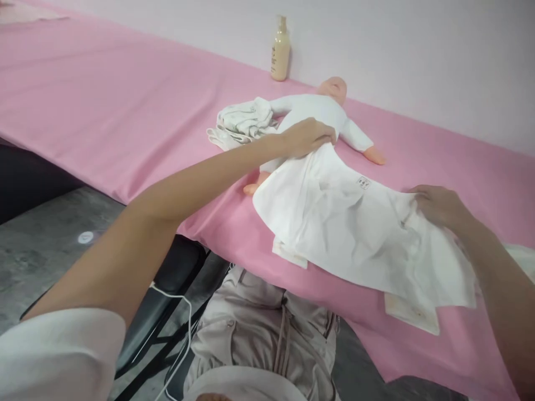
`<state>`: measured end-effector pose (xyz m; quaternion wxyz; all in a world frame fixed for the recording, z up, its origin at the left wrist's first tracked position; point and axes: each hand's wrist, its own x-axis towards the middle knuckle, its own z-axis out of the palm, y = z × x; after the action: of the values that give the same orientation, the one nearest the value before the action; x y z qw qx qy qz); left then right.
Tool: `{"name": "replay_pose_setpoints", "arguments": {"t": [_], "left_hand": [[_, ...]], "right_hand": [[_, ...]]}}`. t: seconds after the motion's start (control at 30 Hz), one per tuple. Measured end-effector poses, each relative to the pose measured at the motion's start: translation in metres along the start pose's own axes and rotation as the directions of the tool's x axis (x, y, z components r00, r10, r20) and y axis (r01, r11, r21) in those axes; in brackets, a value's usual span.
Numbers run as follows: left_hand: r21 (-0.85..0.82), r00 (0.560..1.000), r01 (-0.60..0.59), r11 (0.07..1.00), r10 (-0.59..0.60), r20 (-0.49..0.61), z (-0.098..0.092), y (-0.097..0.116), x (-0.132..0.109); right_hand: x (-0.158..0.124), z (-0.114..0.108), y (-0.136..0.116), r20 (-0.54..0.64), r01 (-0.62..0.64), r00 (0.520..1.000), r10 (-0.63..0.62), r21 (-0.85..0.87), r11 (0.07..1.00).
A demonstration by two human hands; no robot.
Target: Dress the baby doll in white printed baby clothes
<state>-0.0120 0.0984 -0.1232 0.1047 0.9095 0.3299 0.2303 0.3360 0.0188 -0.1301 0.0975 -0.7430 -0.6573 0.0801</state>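
A white baby garment [346,228] with a small printed mark near its upper edge is spread between my hands. My left hand [309,136] is closed on its upper left part. My right hand [441,206] grips the upper right part. The cloth hangs down over the front of the pink cover [167,100], slightly creased. Behind it a baby doll [313,108] in white lies on its back, arms spread; the garment hides much of its lower body. Left of the doll, beside its arm, sits a crumpled pale patterned cloth [244,120].
A cream pump bottle [280,50] stands at the back against the white wall [397,50]. Part of another white cloth [520,259] shows at the right edge. Below the table's left front are a black chair [167,295] and a white cable [190,317].
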Motion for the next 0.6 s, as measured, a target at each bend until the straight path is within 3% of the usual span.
{"name": "replay_pose_setpoints", "arguments": {"t": [0.17,0.23,0.47,0.6], "left_hand": [[0.018,0.975,-0.175,0.984,0.17,0.144,0.021,-0.004,0.029],[0.085,0.963,-0.206,0.975,0.187,0.196,0.028,-0.005,0.04],[0.364,0.968,-0.133,0.922,0.041,0.249,0.036,-0.004,0.092],[0.434,0.96,-0.099,0.896,-0.029,0.278,0.036,-0.006,0.122]], "right_hand": [[0.024,0.013,0.0,-0.048,-0.021,0.999,0.023,0.037,0.999],[0.034,0.015,-0.002,-0.085,-0.044,0.995,0.048,0.051,0.998],[0.083,0.015,0.012,-0.17,-0.164,0.971,0.166,0.027,0.986],[0.113,0.013,0.028,-0.186,-0.292,0.941,0.284,-0.016,0.956]]}}
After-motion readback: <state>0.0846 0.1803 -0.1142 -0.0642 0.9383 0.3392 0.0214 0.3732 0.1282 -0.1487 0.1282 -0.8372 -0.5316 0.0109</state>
